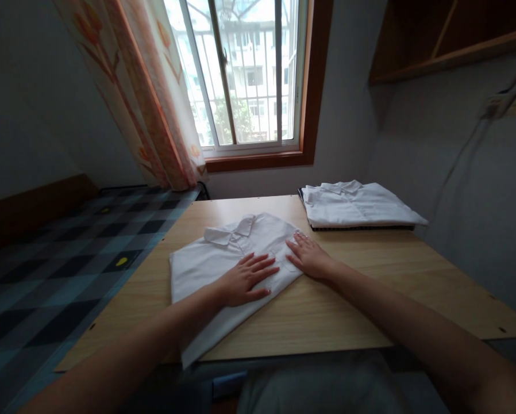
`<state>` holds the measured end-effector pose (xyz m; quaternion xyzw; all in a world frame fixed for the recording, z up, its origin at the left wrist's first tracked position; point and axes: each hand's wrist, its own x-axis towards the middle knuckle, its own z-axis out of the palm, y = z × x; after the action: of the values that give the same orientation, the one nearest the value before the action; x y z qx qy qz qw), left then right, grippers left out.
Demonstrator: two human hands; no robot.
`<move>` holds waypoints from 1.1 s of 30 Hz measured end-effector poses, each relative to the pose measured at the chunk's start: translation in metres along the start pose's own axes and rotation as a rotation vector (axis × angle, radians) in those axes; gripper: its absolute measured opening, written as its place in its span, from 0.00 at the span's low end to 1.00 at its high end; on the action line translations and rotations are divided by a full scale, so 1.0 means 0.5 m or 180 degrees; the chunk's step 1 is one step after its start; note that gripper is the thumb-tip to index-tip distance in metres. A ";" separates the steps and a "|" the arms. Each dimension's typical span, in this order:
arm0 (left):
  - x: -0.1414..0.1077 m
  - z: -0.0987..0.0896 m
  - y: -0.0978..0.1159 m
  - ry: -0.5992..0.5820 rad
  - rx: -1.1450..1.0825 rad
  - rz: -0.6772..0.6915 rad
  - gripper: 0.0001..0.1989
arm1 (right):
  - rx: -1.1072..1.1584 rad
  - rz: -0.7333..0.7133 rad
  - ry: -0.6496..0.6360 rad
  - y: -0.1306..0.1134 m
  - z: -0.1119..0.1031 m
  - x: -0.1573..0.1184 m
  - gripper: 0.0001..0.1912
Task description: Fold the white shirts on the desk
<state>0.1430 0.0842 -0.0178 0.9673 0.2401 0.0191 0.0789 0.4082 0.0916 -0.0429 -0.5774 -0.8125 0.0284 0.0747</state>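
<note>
A folded white collared shirt [206,270] lies at a slant on the light wooden table, its collar toward the window and one corner reaching the table's front edge. My left hand [247,280] rests flat on the middle of the shirt with its fingers spread. At the shirt's right edge, my right hand [308,256] lies palm down, fingers stretched out over the fabric. Neither hand grips anything.
Folded white clothes [357,204] are stacked on something dark at the back right of the table [370,310]. A checked bed [68,259] adjoins on the left. Behind are a curtain [141,86] and a window; a shelf [456,57] hangs upper right.
</note>
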 end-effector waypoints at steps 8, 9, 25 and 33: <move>-0.097 -0.031 -0.020 0.0375 0.0497 -0.1035 0.27 | -0.0195 0.0145 0.0220 -0.020 -0.016 -0.101 0.28; -0.125 -0.034 -0.024 0.0617 0.0670 -0.1406 0.27 | -0.0161 0.0091 0.0257 -0.013 -0.022 -0.104 0.25; -0.238 -0.063 -0.029 0.0617 0.0221 -0.4326 0.27 | 0.0460 0.1348 0.0840 0.067 -0.040 -0.023 0.13; -0.240 -0.060 -0.020 0.0854 0.0311 -0.4232 0.24 | 0.0933 0.1429 0.0891 0.084 -0.023 -0.016 0.13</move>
<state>0.0300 0.0413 0.0102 0.6058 0.7920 0.0755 -0.0004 0.4518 0.0975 -0.0378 -0.7240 -0.6336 0.0813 0.2603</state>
